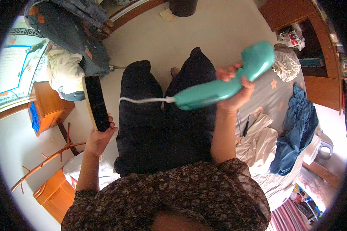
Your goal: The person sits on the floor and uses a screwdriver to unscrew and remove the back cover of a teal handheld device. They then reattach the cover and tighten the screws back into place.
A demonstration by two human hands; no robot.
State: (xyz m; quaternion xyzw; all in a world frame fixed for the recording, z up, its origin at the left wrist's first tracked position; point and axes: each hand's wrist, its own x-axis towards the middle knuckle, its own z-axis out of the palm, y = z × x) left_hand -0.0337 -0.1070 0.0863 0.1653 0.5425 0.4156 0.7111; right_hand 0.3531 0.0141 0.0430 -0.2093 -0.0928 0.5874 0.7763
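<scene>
My left hand (pixel 105 131) is wrapped round the lower end of a smartphone (pixel 97 101) in a pale yellow case, its dark screen facing up. To the right, my right hand (pixel 235 89) grips a teal handheld massager (pixel 204 93) by the neck, with fingers and thumb around it. Its rounded head points to the far right and is slightly blurred. From the handle's near-left end a white cord (pixel 142 99) runs left across my dark trousers (pixel 142 127); its far end is hidden beside my left leg.
On the right is a bed with a grey star-patterned sheet (pixel 283 90), blue cloth (pixel 295 134), cream cloth (pixel 260 133) and a black screwdriver-like tool (pixel 246 126). A wooden coat stand (pixel 46 161) lies at left. A dark bin (pixel 183 7) stands ahead; clothes (pixel 65 69) hang far left.
</scene>
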